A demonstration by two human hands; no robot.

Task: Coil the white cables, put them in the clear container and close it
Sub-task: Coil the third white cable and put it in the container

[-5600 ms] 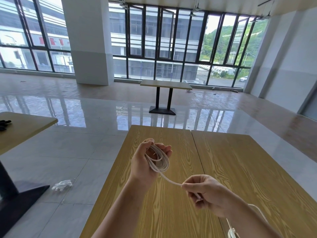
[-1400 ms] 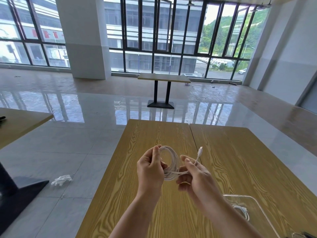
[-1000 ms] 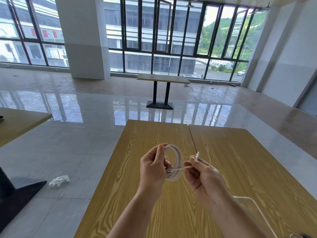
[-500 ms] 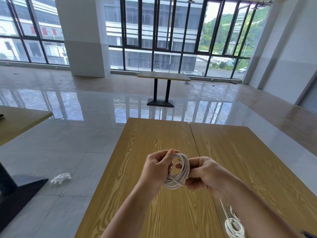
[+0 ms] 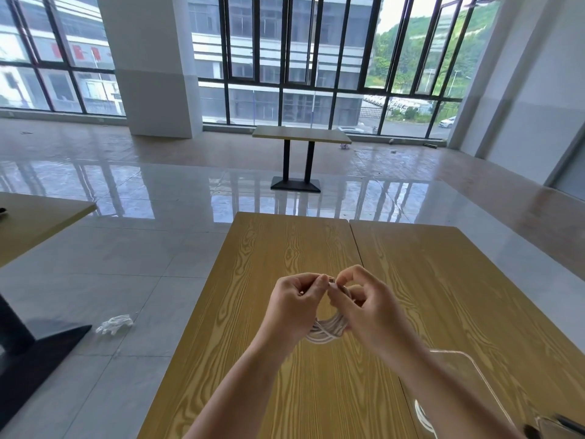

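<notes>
A coiled white cable (image 5: 327,329) hangs in the air over the wooden table (image 5: 278,248), pinched from both sides. My left hand (image 5: 292,307) grips its left side and my right hand (image 5: 368,307) grips its right side, the fingertips of both meeting at the top of the coil. Most of the coil is hidden behind my fingers. The clear container (image 5: 462,365) stands at the lower right under my right forearm, with another white cable (image 5: 422,416) lying inside it.
A second tabletop (image 5: 459,280) adjoins on the right. Another table (image 5: 38,217) with a black base stands at the left, and a white crumpled item (image 5: 114,324) lies on the tiled floor. A far table (image 5: 300,139) stands by the windows. A dark object (image 5: 566,424) lies at the bottom right.
The loose cable end has been wound into the coil. Both hands have closed around the bundle, fingertips now together at its top. The view has tilted a little.
</notes>
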